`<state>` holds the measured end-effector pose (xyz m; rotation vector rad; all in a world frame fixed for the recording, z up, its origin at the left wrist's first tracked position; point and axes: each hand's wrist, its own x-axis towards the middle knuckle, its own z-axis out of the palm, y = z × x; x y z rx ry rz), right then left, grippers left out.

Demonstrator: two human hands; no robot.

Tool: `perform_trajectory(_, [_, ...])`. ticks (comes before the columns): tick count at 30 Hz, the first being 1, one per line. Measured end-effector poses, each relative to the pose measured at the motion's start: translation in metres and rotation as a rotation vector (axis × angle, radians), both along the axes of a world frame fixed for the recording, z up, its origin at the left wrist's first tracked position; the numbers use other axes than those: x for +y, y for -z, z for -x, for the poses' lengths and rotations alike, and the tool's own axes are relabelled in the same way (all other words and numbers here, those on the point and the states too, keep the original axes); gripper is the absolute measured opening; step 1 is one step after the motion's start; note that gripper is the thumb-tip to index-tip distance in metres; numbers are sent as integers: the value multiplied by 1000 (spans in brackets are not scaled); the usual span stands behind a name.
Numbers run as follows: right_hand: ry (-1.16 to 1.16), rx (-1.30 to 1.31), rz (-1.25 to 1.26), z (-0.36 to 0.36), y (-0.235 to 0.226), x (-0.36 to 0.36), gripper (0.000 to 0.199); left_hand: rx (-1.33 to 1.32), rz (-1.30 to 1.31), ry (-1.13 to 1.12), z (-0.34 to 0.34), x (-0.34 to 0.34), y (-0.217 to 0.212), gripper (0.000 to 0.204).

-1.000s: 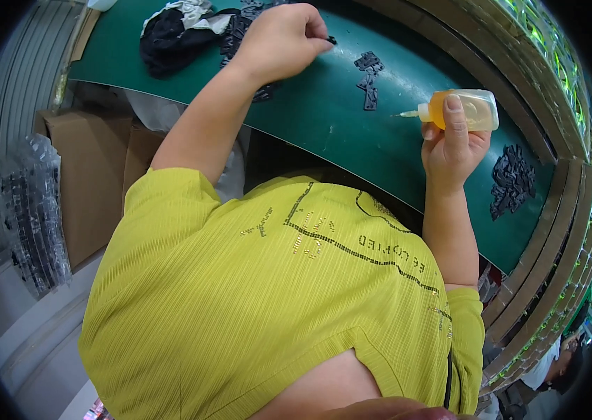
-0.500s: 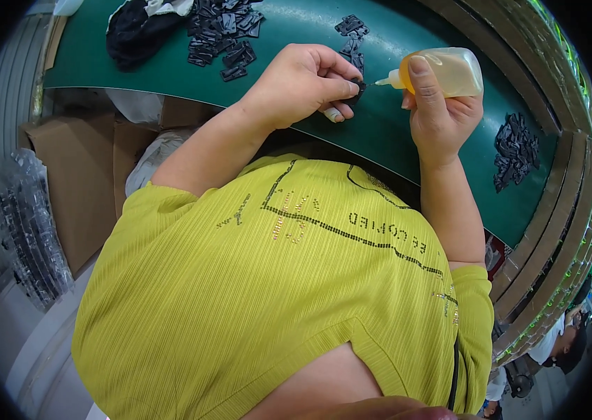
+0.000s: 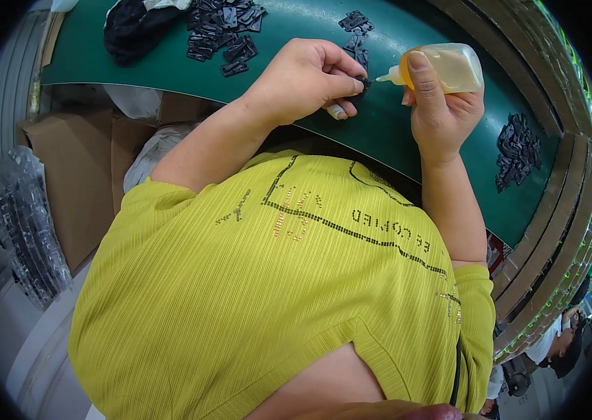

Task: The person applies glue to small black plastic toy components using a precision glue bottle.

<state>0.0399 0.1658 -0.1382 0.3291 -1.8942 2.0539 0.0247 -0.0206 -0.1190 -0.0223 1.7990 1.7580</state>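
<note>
My left hand [image 3: 313, 80] pinches a small black part [image 3: 363, 85] between thumb and fingers; most of that part is hidden behind them. One fingertip of this hand has a white wrapping. My right hand [image 3: 443, 115] is wrapped round a clear squeeze bottle [image 3: 455, 68] of yellowish liquid, tilted on its side. Its thin nozzle points left, with the tip close to the black part; whether they touch I cannot tell. Just beyond my left fingers lies a short row of flat black parts [image 3: 357, 24] on the green table [image 3: 296, 17].
A larger pile of black parts [image 3: 222, 28] lies at the far left beside a dark cloth item [image 3: 138, 31]. Another pile [image 3: 518, 152] sits at the right, near stacked cardboard strips [image 3: 562, 203]. An open carton [image 3: 72, 175] and a plastic-wrapped bundle [image 3: 26, 227] stand left below the table edge.
Both hands have stayed nearly in place, the black part and bottle still held. The whole view has shifted very slightly.
</note>
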Motion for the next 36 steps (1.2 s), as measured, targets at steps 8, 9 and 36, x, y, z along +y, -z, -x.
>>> perform_trajectory(8, [-15,-19,66,3,-2,5,19,6,-17,-12,0,-1,1,18])
perform_trajectory(9, [-34,-26,128,3,-3,6,18,1,-15,-17,0,-1,2,18])
perform_trajectory(36, [-45,-11,-24,-6,-3,-12,20,-12,-11,-47,3,1,1,17])
